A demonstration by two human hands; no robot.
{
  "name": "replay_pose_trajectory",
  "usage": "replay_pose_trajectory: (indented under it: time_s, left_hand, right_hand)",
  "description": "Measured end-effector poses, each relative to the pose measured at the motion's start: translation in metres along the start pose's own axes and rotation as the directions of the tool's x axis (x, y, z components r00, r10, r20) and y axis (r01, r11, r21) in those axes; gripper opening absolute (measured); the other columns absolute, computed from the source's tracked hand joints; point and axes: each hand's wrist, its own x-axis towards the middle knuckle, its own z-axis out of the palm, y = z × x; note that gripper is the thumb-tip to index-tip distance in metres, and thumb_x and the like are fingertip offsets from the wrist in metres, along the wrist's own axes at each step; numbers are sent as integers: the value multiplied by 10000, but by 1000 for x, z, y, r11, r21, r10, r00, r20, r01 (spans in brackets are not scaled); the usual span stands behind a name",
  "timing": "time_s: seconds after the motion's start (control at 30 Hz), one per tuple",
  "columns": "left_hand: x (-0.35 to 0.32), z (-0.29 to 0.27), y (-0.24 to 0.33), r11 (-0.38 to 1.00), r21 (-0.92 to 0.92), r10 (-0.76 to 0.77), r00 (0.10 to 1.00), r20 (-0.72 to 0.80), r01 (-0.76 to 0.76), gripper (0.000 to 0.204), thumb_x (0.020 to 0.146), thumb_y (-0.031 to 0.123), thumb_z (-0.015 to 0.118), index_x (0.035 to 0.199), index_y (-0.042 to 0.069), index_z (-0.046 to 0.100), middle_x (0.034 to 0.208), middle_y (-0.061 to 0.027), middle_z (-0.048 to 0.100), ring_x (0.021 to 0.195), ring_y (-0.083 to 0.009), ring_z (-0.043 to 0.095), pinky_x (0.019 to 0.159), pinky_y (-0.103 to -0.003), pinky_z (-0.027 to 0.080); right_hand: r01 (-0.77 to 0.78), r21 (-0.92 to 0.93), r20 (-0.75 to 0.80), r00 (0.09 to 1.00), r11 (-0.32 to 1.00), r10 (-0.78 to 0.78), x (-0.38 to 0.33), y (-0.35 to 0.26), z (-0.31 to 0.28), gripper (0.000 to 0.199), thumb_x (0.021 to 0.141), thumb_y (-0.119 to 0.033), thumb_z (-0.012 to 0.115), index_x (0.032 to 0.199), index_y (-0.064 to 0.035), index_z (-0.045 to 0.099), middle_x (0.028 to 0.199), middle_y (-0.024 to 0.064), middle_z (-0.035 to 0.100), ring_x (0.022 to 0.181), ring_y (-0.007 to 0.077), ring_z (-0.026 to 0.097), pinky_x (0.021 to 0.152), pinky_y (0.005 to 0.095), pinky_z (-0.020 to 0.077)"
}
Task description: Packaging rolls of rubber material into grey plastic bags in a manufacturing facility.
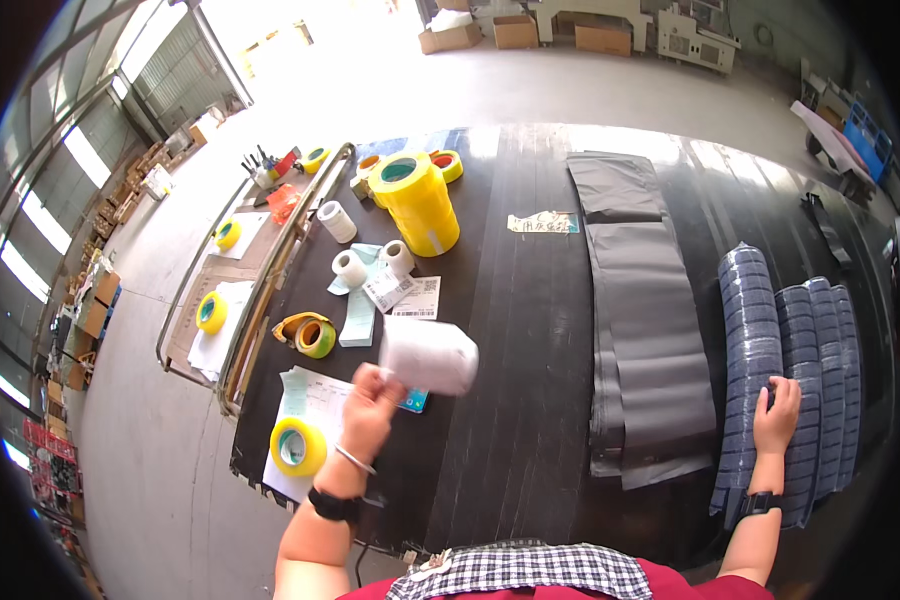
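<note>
a fat white roll point(430, 357) is tipped sideways above the black table point(520, 400), and long blue shiny-wrapped bundles point(800, 350) lie side by side at the right.

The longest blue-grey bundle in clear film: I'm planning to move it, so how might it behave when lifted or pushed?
The long blue-grey bundle in clear film may feel slippery, given its sheen. Being long and layered, it might sag if lifted by one end. Rounded sides could let it roll, though similar bundles beside it may hinder that.
</note>
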Motion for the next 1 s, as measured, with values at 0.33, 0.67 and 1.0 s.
replay_pose_trajectory:
  time_s: [0.33,0.67,1.0]
  left_hand:
    - [-176,107,51,921,-300,-36,822,568,248,116,973,111,589,1067,43,580,1007,-8,628,909,-90,607,838,-270,510]
    - [-228,184,71,993,81,-118,606,787,88,144,930,123,648,997,7,594,822,-21,625,784,-65,573,698,-251,491]
    - [-296,362,52,920,109,-194,197,961,377,140,919,126,681,962,25,593,872,16,620,812,-61,569,738,-232,475]
  right_hand:
    - [185,381,-52,982,906,-179,-24,-52,-67,346,853,-187,659,1146,-28,568,1091,135,581,1051,306,555,891,409,454]
    - [-229,940,339,555,252,-759,-134,-131,-129,549,834,-253,756,1301,-61,541,1350,135,512,1299,263,444,1058,399,386]
    - [-726,685,666,587,65,-460,-235,73,-205,457,905,-312,693,1268,-56,584,1223,69,597,1125,154,553,986,315,431]
